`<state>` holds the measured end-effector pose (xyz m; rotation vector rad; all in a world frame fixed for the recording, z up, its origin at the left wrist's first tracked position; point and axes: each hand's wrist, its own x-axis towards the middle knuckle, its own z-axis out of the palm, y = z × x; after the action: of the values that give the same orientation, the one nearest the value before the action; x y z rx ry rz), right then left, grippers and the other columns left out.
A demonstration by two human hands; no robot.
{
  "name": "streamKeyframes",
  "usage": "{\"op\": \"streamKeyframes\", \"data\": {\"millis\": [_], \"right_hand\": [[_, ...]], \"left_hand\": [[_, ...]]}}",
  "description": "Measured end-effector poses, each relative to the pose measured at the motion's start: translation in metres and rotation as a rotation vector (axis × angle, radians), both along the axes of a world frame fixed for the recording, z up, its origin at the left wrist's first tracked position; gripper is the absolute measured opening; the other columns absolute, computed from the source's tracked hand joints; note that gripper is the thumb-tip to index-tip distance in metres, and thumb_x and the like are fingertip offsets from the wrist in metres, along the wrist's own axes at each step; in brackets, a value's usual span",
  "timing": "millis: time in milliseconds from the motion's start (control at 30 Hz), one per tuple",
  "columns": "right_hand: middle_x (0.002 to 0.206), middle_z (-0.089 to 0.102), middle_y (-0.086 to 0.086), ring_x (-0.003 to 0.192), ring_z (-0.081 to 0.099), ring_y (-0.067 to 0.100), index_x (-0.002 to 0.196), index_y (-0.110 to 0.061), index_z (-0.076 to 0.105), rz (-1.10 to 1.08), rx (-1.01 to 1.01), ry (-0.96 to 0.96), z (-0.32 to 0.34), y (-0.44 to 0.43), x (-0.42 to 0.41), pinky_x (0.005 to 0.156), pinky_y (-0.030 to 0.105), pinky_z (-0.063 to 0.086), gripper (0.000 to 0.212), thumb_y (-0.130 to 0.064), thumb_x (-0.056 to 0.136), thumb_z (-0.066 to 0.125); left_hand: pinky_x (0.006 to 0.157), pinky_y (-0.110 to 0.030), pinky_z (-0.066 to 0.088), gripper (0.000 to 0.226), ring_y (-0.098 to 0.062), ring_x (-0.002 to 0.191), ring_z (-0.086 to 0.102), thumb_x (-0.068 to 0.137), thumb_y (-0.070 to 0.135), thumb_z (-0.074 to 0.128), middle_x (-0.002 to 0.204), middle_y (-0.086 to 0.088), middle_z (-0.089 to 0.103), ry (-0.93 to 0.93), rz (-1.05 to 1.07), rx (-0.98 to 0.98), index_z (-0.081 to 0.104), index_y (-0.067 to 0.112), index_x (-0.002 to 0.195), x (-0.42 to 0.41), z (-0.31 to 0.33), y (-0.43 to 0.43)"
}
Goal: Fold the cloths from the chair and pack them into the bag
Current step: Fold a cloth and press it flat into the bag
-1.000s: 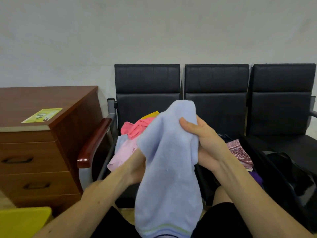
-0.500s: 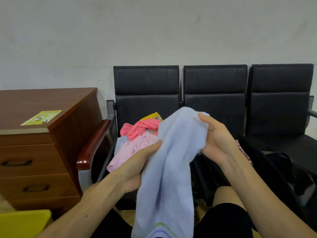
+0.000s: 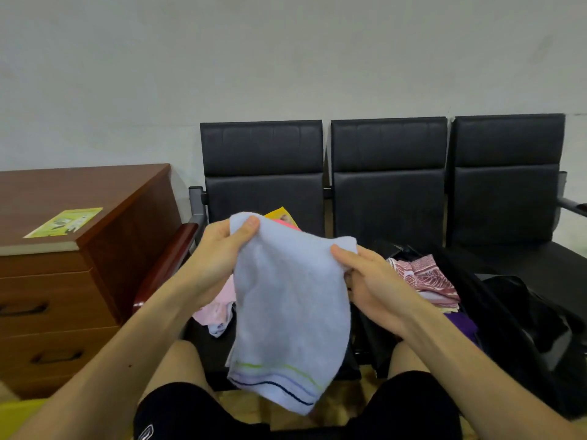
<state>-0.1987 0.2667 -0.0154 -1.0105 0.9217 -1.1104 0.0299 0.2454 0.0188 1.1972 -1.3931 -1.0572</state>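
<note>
A light blue towel (image 3: 286, 306) with striped hem hangs in front of me, held up by both top corners. My left hand (image 3: 222, 249) pinches its upper left corner between thumb and fingers. My right hand (image 3: 368, 274) grips the upper right corner. Behind the towel, a pile of pink and yellow cloths (image 3: 216, 306) lies on the left seat of the black chair row (image 3: 263, 173). An open black bag (image 3: 514, 315) sits on the middle seat, with a red patterned cloth (image 3: 425, 277) and a purple one (image 3: 460, 325) inside.
A brown wooden drawer cabinet (image 3: 63, 281) stands at left with a green leaflet (image 3: 65, 222) on top. The chair's red-brown armrest (image 3: 168, 265) lies between cabinet and cloths. My knees in black shorts (image 3: 178, 414) are at the bottom. A yellow object (image 3: 19, 411) shows at the lower left corner.
My hands moved apart to the towel's top corners; the left rose to the upper left corner, the right dropped lower. The towel now hangs spread and flatter.
</note>
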Motion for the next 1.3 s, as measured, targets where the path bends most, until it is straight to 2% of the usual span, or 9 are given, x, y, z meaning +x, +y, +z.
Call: {"op": "streamKeyframes", "data": {"millis": [100,367,500,600,800,933,1067,1200,1300], "right_hand": [[0.125,0.065,0.021,0.104,0.064,0.030,0.125,-0.004,0.063,-0.015,0.073,0.075,0.008,-0.005,-0.007,0.085,0.040,0.050,0.040,-0.032,0.096,0.060],[0.109,0.066,0.007,0.092,0.070,0.021,0.105,-0.023,0.056,-0.132,-0.078,0.093,0.022,-0.015,-0.010,0.068,0.035,0.057,0.042,-0.027,0.071,0.082],[0.103,0.074,0.007,0.093,0.073,0.022,0.108,-0.020,0.063,-0.060,-0.323,0.353,0.046,-0.018,-0.008,0.075,0.033,0.059,0.039,0.000,0.079,0.078],[0.099,0.073,0.001,0.088,0.072,0.016,0.095,-0.019,0.068,-0.093,-0.459,0.652,0.058,-0.024,-0.004,0.076,0.037,0.061,0.021,-0.003,0.083,0.076],[0.113,0.067,0.005,0.109,0.063,0.024,0.089,-0.025,0.066,-0.046,-0.309,0.769,0.068,-0.045,0.002,0.093,0.038,0.056,0.016,-0.011,0.088,0.073],[0.117,0.068,0.003,0.109,0.065,0.023,0.108,-0.017,0.071,-0.001,-0.266,0.726,0.068,-0.047,0.000,0.100,0.042,0.053,0.028,-0.013,0.082,0.079],[0.111,0.064,-0.002,0.101,0.064,0.016,0.125,-0.008,0.065,-0.041,-0.362,0.836,0.062,-0.049,-0.002,0.089,0.030,0.056,0.047,-0.012,0.081,0.079],[0.112,0.065,-0.002,0.096,0.063,0.014,0.119,-0.011,0.069,-0.129,-0.497,1.004,0.053,-0.054,-0.003,0.077,0.031,0.059,0.037,-0.020,0.084,0.078],[0.106,0.066,-0.002,0.087,0.059,0.009,0.113,-0.013,0.071,-0.162,-0.553,1.120,0.048,-0.054,-0.006,0.064,0.016,0.049,0.029,-0.022,0.086,0.076]], "left_hand": [[0.094,-0.042,0.055,0.031,-0.021,0.105,0.069,0.101,0.035,0.050,0.109,-0.004,0.074,-0.027,-0.002,-0.013,0.070,0.015,0.115,0.003,0.002,-0.003],[0.068,-0.025,0.054,0.031,-0.016,0.095,0.067,0.097,0.035,0.059,0.105,-0.001,0.071,-0.022,0.087,0.075,0.069,0.011,0.114,0.000,0.004,-0.021],[0.071,-0.029,0.056,0.025,-0.019,0.096,0.068,0.092,0.029,0.069,0.105,-0.006,0.074,0.112,0.093,0.240,0.070,0.009,0.106,0.011,0.012,-0.037],[0.075,-0.033,0.057,0.031,-0.023,0.106,0.067,0.089,0.027,0.071,0.114,-0.008,0.072,0.181,0.059,0.350,0.071,0.009,0.113,0.018,0.017,-0.045],[0.074,-0.034,0.059,0.068,-0.024,0.108,0.066,0.068,0.021,0.080,0.125,-0.013,0.066,0.189,-0.017,0.308,0.057,0.007,0.130,0.030,0.019,-0.052],[0.080,-0.031,0.059,0.039,-0.023,0.104,0.070,0.076,0.005,0.076,0.117,-0.010,0.071,0.063,-0.071,0.211,0.069,0.017,0.112,0.032,0.020,-0.049],[0.074,-0.026,0.061,0.033,-0.020,0.097,0.071,0.079,0.008,0.079,0.108,-0.005,0.073,-0.121,0.035,0.066,0.071,0.019,0.109,0.033,0.016,-0.051],[0.080,-0.033,0.060,0.031,-0.019,0.096,0.069,0.079,0.017,0.082,0.106,0.001,0.070,-0.382,0.089,-0.076,0.072,0.018,0.109,0.030,0.009,-0.051],[0.086,-0.039,0.060,0.030,-0.018,0.093,0.070,0.080,0.022,0.081,0.103,0.000,0.073,-0.496,0.083,-0.154,0.075,0.015,0.109,0.027,0.005,-0.050]]}}
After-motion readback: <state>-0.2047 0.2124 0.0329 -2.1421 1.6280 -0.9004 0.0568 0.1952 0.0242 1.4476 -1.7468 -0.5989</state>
